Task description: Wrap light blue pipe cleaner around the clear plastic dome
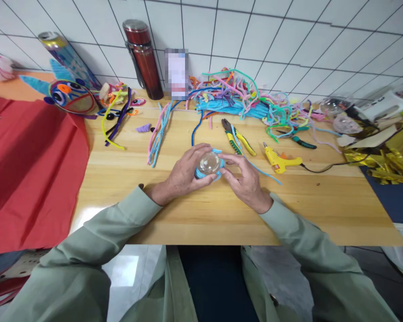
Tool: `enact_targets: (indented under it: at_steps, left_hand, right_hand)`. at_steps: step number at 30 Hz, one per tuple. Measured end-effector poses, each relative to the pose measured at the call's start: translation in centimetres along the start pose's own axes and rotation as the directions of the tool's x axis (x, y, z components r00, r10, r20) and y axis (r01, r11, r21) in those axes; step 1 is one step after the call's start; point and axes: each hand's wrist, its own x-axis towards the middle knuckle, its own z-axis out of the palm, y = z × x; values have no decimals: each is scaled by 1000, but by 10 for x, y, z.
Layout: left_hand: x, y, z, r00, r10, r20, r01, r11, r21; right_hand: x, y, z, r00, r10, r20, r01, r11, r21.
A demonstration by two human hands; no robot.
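Between my hands, over the middle of the wooden table [174,223], is a clear round ball [209,163] with light blue pipe cleaners [201,173] wrapped around it. My left hand [190,172] grips it from the left, thumb below and fingers above. From the right, my right hand [243,179] closes thumb and fingers on the blue edge. Just behind my right hand lie pliers [242,139] with yellow and green handles. A loose blue pipe cleaner [263,171] runs past them toward the front right.
A yellow glue gun [280,159] with a black cord lies to the right, near green-handled pliers [302,142]. Bundled pipe cleaners [235,107] lie along the tiled wall. A red thermos [143,60], a phone [177,74] and a can [67,58] stand at the back. Red cloth [30,174] covers the left.
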Motion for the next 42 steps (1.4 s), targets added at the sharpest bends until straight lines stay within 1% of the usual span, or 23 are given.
enact_targets:
  at_steps: [3, 7, 12, 15, 19, 22, 26, 30, 39, 42]
  left_hand:
    - [1, -1, -1, 1000, 8, 22, -8, 1000, 6]
    - [2, -1, -2, 999, 3, 47, -3, 1000, 13]
    - [2, -1, 0, 1000, -13, 20, 13, 1000, 17]
    - [1, -2, 2, 999, -11, 33, 10, 1000, 20]
    - [-1, -4, 1, 999, 14, 43, -15, 999, 29]
    - [-2, -1, -3, 996, 7, 89, -9, 1000, 23]
    - [0, 4, -14, 981, -22, 192, 20, 1000, 12]
    - [3, 6, -23, 963, -3, 270, 8, 1000, -16]
    - [3, 5, -30, 934, 55, 353, -59, 998, 2]
    - [2, 7, -29, 936, 48, 350, -60, 998, 22]
  right_hand:
    - [-1, 3, 3, 1000, 19, -9, -19, 1000, 15]
    - [-2, 3, 2, 999, 44, 23, -45, 997, 59]
    - [-2, 1, 3, 999, 33, 38, -34, 999, 33]
    - [-2, 0, 4, 999, 20, 34, -20, 1000, 12]
    - [-2, -2, 5, 999, -31, 19, 31, 999, 8]
    - [-2, -2, 5, 999, -33, 16, 33, 999, 0]
    - [-2, -3, 2, 998, 15, 53, -15, 1000, 9]
    - [-2, -3, -1, 996, 50, 80, -51, 999, 7]
    - [0, -4, -1, 995, 41, 88, -42, 999, 5]
    - [1, -5, 0, 997, 23, 79, -25, 1000, 16]
